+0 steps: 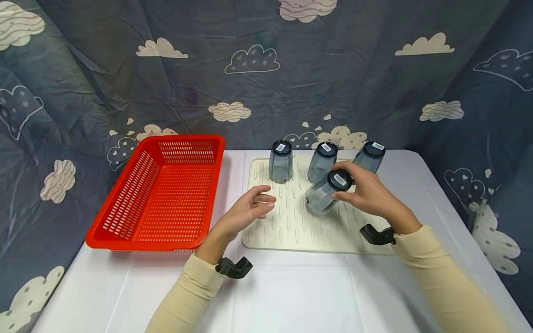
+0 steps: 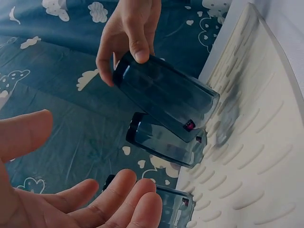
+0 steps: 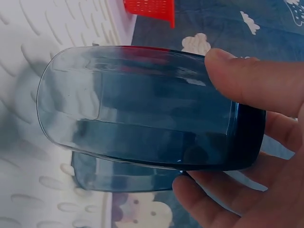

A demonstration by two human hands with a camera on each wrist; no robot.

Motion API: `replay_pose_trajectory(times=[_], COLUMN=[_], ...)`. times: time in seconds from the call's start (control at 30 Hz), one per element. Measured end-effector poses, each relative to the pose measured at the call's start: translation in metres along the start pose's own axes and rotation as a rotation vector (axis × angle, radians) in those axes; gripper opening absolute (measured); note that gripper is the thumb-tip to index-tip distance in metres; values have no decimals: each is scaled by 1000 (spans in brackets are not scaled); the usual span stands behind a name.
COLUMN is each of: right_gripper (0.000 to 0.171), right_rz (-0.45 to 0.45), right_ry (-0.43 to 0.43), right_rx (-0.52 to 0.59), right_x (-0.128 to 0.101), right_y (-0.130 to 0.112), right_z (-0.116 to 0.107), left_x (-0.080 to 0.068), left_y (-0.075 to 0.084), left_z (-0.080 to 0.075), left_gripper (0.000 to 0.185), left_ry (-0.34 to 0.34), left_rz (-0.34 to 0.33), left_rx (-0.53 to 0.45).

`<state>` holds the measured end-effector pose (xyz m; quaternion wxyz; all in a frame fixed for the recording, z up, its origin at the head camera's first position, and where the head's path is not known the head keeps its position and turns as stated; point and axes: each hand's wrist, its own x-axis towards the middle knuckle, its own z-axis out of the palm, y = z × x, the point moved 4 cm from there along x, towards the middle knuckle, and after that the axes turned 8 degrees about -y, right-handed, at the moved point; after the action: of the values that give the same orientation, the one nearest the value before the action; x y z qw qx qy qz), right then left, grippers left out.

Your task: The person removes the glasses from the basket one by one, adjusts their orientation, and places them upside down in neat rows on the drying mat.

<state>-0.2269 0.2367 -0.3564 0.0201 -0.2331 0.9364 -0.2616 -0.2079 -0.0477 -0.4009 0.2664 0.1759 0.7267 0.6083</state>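
My right hand (image 1: 362, 192) grips the base of a smoky blue glass tumbler (image 1: 326, 192), tilted with its rim touching the cream ribbed drying mat (image 1: 291, 226). The right wrist view shows the tumbler (image 3: 142, 107) close up, thumb on top and fingers (image 3: 223, 194) under its dark base. Three more tumblers stand upside down along the mat's far edge: one left (image 1: 281, 162), one middle (image 1: 322, 161), one right (image 1: 369, 156). My left hand (image 1: 251, 208) hovers open over the mat's left edge, holding nothing. In the left wrist view its fingers (image 2: 109, 202) spread below the tilted tumbler (image 2: 164, 97).
A red perforated plastic basket (image 1: 160, 192) sits on the white table (image 1: 291, 291) to the left of the mat, with nothing in it. A dark blue cloud-print cloth (image 1: 266, 69) hangs behind and at both sides.
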Motion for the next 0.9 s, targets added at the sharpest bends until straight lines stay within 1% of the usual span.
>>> replay_pose_trajectory(times=[0.13,0.27,0.37,0.43,0.6,0.73,0.9], right_gripper=[64,64,63,63,62,62,62], right_rz=[14,23,23,30,57,50,38], right_ry=[-23,-47,-42,-36,-35,-34,-35], right_rx=[8,16,12,6,-8,-19,-34], right_x=[8,15,20,23,27,30,31], right_y=[2,5,6,6,7,6,4], right_z=[8,15,18,20,24,25,25], left_x=[0,-1,-2,-3,-4,-5,-6], left_y=[-3,-4,-4,-5,-9,-11,-12], left_z=[-1,1,2,3,1,-2,-4], left_gripper=[57,60,61,61,61,61,61], left_ry=[-6,-49,-80,-89,-88,-76,-87], left_rz=[-4,-12,-20,-23,-27,-36,-40], left_rx=[3,32,48,53,58,54,48])
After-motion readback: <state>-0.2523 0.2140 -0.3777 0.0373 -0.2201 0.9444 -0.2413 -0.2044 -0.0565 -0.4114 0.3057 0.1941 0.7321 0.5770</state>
